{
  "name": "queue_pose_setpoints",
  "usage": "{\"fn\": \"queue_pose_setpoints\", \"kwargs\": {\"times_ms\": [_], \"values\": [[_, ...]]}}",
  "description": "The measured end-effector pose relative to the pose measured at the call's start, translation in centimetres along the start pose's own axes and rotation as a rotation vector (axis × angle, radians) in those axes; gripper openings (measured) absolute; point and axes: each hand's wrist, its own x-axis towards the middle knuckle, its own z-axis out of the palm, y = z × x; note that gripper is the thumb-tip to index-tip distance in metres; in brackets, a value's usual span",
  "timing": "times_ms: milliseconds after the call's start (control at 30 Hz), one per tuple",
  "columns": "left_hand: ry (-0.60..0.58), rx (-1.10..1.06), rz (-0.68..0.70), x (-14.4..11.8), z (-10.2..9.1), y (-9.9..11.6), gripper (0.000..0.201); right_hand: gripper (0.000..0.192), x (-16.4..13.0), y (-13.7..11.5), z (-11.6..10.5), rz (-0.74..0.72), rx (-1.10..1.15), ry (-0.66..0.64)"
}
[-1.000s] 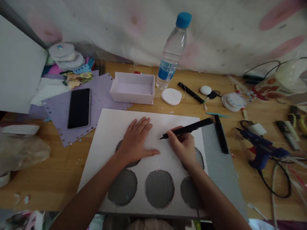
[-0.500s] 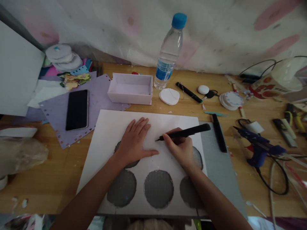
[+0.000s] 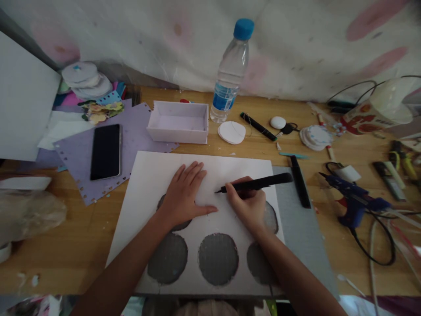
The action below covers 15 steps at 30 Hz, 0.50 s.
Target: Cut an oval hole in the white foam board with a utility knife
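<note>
A white board point(image 3: 131, 193) with several round cut-out holes lies on a grey mat point(image 3: 302, 237), which shows through the holes. My left hand point(image 3: 182, 197) rests flat on the board, fingers stretched and thumb pointing right, partly over one hole. In my right hand point(image 3: 246, 199) a black pen point(image 3: 263, 181) is pinched between thumb and fingers. Its tip is at the board's surface, right of my left hand; whether it touches, I cannot tell. The black pen cap point(image 3: 300, 182) lies on the mat's upper right part. My right wrist and forearm partly cover holes on the right.
Behind the board stand a white open box point(image 3: 179, 123) and a water bottle point(image 3: 230, 74), with paper discs point(image 3: 232, 132) and a marker point(image 3: 258, 126). A phone point(image 3: 106, 151) lies left on purple paper point(image 3: 75, 153). A blue glue gun point(image 3: 355, 197) and its cable lie right.
My right hand and the pen have shifted slightly to the right, and the pen tip with them. My left hand stays in place on the board.
</note>
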Motion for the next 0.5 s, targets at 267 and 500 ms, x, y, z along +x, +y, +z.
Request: {"fn": "queue_pose_setpoints", "kwargs": {"times_ms": [267, 500], "values": [[0.006, 0.002, 0.008, -0.04, 0.03, -0.13, 0.095, 0.027, 0.02, 0.72, 0.0, -0.014, -0.023, 0.1], [-0.002, -0.021, 0.007, -0.08, 0.01, -0.17, 0.096, 0.028, -0.18, 0.95, 0.13, 0.021, -0.014, 0.18]]}}
